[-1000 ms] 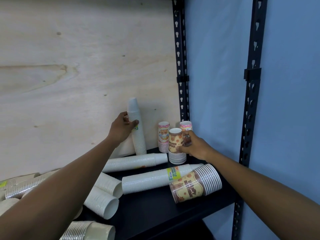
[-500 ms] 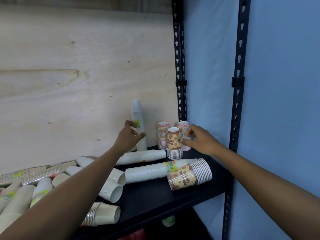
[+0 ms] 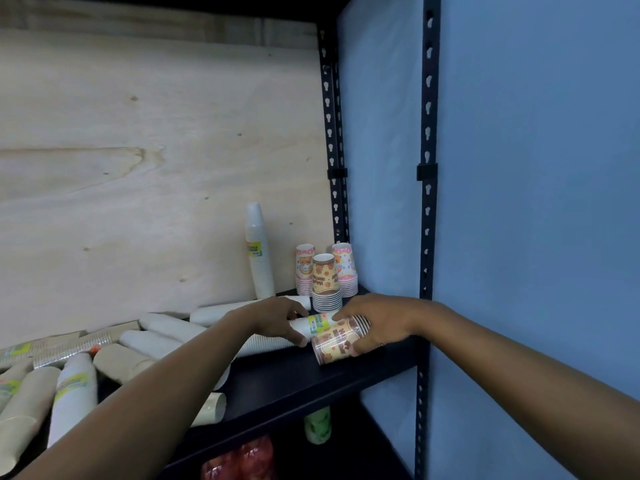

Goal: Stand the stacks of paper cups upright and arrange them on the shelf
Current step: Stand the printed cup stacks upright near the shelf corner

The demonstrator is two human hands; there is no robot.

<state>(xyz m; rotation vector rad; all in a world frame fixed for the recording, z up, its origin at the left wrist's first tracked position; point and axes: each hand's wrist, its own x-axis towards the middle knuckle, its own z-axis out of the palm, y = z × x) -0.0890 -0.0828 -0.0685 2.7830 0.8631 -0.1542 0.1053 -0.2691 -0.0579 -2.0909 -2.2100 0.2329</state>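
Observation:
A tall white cup stack stands upright at the back of the black shelf. Beside it stand two pink printed stacks and a brown bear-print stack. My left hand grips a long white stack with a green label that lies on its side. My right hand wraps a short brown bear-print stack, also lying down, at the shelf's right front.
Several white and tan cup stacks lie tumbled across the shelf's left half. A plywood back panel and black slotted uprights bound the shelf. A green item and red packets sit on the level below.
Both hands left the upright stacks at the back and came down and forward. The left now holds the lying white stack, the right the lying bear-print stack.

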